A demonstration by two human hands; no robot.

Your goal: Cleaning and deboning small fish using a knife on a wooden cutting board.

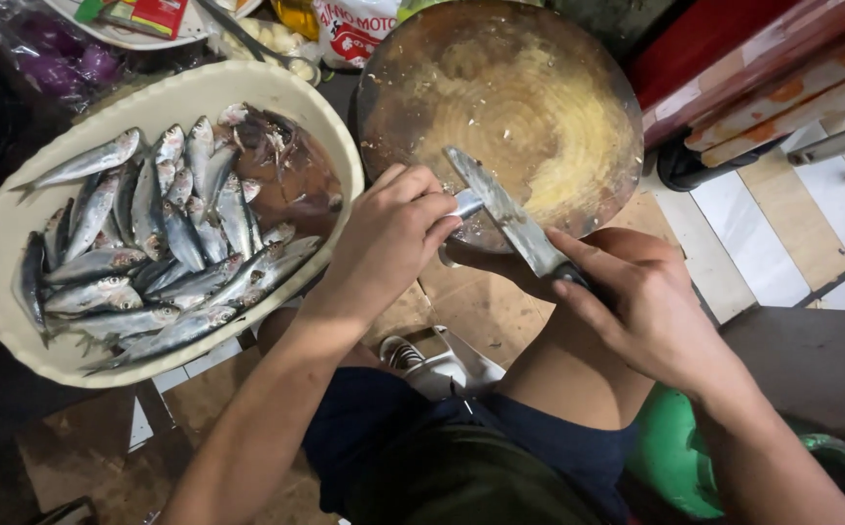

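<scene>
Left hand (388,238) gripped a small fish (464,204), seemingly, just at nine o'clock of the knife (505,214). Right hand (641,306) clasped the handle, blade running toward eleven o'clock over the chopping board (539,87).

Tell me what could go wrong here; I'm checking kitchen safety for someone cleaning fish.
The knife blade passes close to the left hand, which pinches a small fish; a slip could cut fingers. The work happens in the air above the knees, not on the round chopping board, so the cut is less steady.

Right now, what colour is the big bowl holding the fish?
Cream bowl, seen best from the head view.
</scene>
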